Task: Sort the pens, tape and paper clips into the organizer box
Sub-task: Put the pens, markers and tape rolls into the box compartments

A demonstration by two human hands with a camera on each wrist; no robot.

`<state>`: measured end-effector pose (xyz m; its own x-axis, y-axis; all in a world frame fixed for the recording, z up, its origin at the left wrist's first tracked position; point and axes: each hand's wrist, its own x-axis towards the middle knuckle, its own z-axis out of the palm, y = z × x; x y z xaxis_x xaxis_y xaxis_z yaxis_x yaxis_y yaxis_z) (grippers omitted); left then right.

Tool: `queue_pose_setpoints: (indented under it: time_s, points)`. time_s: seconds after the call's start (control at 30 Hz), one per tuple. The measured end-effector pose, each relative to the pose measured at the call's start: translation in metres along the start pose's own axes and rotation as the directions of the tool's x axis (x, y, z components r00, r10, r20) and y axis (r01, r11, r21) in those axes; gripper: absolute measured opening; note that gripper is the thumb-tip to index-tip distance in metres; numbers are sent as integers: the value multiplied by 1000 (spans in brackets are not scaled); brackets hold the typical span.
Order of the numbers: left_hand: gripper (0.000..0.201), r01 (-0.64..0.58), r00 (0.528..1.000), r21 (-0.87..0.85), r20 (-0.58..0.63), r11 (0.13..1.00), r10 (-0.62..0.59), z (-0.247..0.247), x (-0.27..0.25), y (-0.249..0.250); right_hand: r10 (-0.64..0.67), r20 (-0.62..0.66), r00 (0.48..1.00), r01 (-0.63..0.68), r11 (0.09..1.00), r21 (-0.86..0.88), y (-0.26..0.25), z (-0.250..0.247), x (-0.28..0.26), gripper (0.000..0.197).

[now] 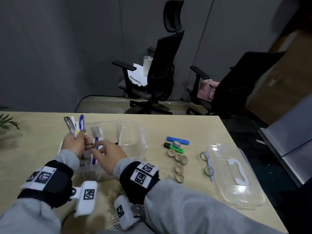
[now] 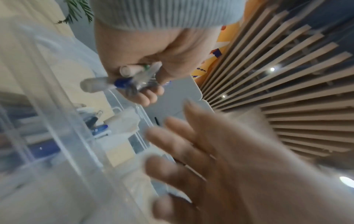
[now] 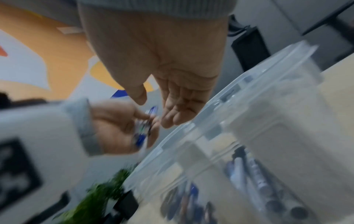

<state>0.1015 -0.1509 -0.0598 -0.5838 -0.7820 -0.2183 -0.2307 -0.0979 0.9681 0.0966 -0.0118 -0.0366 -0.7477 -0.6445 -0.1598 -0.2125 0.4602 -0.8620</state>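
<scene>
The table (image 1: 194, 127) in front of me carries everything, and the clear organizer box (image 1: 133, 141) stands on it just ahead of my hands, with a few pens already lying in its near-left compartment. Its clear lid (image 1: 236, 176) lies flat, well off to the right. Both my forearms reach forward over the table's near edge, grey sleeves pulled down to the wrists.

My left hand (image 1: 72, 144) is raised over the box's left end, fingers curled tight around a bunch of pens (image 1: 76, 125) that stick upward and lean away from me. My right hand (image 1: 109, 154) hovers just beside it over the box, palm down, fingers loose and nearly straight, holding nothing; its fingertips (image 3: 168, 121) come close to the lower ends of the pens, though blur hides whether they touch.

Right of the box lie a blue marker (image 1: 178, 140) and a green marker (image 1: 173, 147), touching. Near them sit small tape rolls (image 1: 179, 163). Paper clips (image 1: 116, 215) are scattered between my wrists.
</scene>
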Motion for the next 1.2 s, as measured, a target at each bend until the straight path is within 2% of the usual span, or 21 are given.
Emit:
queue_pose_setpoints:
  time_s: [0.07,0.2,0.27,0.33,0.37,0.47,0.53,0.63,0.67,0.73,0.8,0.83,0.9,0.93,1.0,1.2]
  points:
    - [23,25,999,143,-34,989,-20,-5,16,-5,50,-116,992,-41,996,76,14,-23,1,33]
    - [20,40,999,510,-8,859,-42,-9,28,-19,154,-335,930,-107,982,154,46,-63,12,23]
    - [36,54,997,611,8,790,-74,-8,28,-22,171,-369,914,-112,978,176,54,-70,16,21]
    - [60,27,995,696,53,717,-90,-7,29,-29,168,-354,920,-108,977,183,57,-66,17,21]
    - [62,15,992,703,79,711,-98,-8,32,-34,166,-332,929,-111,978,179,57,-62,17,21]
    - [42,13,987,720,103,694,-126,-8,26,-34,142,-310,940,-94,982,165,58,-57,14,23]
    - [37,-31,992,755,105,654,-74,-6,19,-26,129,-383,915,-71,984,162,62,-66,12,23]
    - [46,-142,990,749,120,647,78,2,7,-18,203,-552,809,-115,975,191,93,-96,8,22]
    - [46,-193,981,735,137,650,137,7,1,-16,258,-598,759,-164,964,208,112,-108,5,23]
    - [43,-327,944,691,213,645,251,22,-12,-11,388,-665,639,-354,915,194,158,-136,-7,31]
    - [42,-454,890,650,301,610,342,43,-25,-7,494,-696,521,-603,790,109,205,-160,-29,36]
    - [42,-515,856,624,344,587,386,54,-31,-5,541,-691,480,-700,711,71,226,-170,-42,37]
    - [41,-606,796,564,419,562,437,75,-40,-4,630,-645,433,-818,575,13,260,-181,-65,34]
    - [41,-628,779,538,443,563,445,83,-44,-4,663,-617,424,-851,524,-23,272,-182,-74,32]
    - [42,-619,784,543,463,568,413,95,-49,-9,666,-600,443,-872,474,-119,287,-179,-86,33]
    - [45,-539,838,636,471,553,275,100,-53,-25,592,-595,543,-826,502,-256,291,-162,-91,33]
